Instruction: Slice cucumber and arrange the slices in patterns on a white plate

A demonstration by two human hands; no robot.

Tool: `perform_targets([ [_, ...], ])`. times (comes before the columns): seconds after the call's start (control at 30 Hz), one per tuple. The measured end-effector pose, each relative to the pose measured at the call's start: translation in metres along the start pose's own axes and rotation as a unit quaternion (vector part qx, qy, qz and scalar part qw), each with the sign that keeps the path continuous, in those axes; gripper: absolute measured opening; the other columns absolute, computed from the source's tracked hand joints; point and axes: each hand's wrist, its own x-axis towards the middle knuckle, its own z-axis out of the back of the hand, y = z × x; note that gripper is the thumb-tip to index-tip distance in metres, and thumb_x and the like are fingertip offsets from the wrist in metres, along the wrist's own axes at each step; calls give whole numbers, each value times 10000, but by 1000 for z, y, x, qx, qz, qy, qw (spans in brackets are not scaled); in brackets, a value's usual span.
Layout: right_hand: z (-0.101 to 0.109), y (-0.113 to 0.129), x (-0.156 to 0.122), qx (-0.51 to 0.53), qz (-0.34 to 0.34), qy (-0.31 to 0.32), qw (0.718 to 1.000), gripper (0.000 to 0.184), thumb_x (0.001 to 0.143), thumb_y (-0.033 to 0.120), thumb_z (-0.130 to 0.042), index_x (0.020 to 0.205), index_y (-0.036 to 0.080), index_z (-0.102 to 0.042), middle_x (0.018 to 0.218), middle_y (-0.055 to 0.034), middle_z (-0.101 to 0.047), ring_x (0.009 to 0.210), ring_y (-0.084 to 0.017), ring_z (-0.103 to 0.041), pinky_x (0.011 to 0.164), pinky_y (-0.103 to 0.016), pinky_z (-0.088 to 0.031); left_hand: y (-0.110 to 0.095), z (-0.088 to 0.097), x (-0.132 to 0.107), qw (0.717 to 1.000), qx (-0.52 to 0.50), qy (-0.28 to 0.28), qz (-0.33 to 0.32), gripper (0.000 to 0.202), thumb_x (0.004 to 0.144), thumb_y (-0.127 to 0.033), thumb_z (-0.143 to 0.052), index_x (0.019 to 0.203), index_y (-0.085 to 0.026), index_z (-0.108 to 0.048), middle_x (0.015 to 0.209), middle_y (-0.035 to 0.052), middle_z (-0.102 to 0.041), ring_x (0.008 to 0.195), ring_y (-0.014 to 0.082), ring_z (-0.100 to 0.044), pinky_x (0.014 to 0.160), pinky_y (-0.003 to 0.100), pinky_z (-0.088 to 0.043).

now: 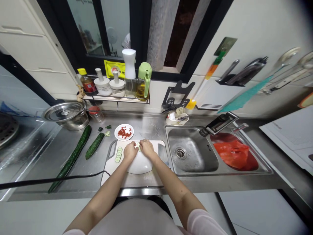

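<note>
Left on the metal desk, a lidded steel pot stands beyond one long, glossy cucumber and one shorter, bumpy cucumber. Overlapping pale slices line the cutting board; a round dish holds red bits. The left hand, fingers curled, adjoins cucumber pieces between both hands, at a smooth white plate's far edge. The right hand's fingers curl too; whether either pinches anything cannot be told.

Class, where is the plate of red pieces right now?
In the head view, the plate sits left of centre, by the far edge of the cutting board.
</note>
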Motion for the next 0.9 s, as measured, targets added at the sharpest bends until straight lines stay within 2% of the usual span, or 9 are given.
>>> perform_targets([
  [0.13, 0, 1, -1, -9, 2, -4, 1000, 194, 918, 212, -462, 1026, 190, -622, 1094, -106, -592, 1042, -209, -477, 840, -287, -365, 0, 1, 0, 1000, -6, 7, 3, 171, 770, -270, -598, 934, -219, -602, 880, 73, -698, 868, 235, -641, 697, 281, -388],
  [0.63, -2, -2, -2, -36, 19, -20, 999, 205, 917, 215, -455, 1044, 192, -614, 1119, -110, -559, 1056, -232, -448, 829, -307, -376, 1, 0, 5, 1000, -11, 11, 7, 115, 788, -341, -594, 800, -229, -618, 862, 60, -701, 808, 218, -633, 639, 268, -360],
  [0.9, -2, -2, -3, -39, 19, -18, 999, 209, 923, 228, -456, 1062, 190, -607, 1129, -112, -553, 1060, -230, -446, 838, -304, -373, 2, -1, 5, 1000, -28, 11, 3, 140, 796, -367, -604, 807, -229, -632, 863, 58, -704, 826, 217, -633, 675, 271, -368],
])
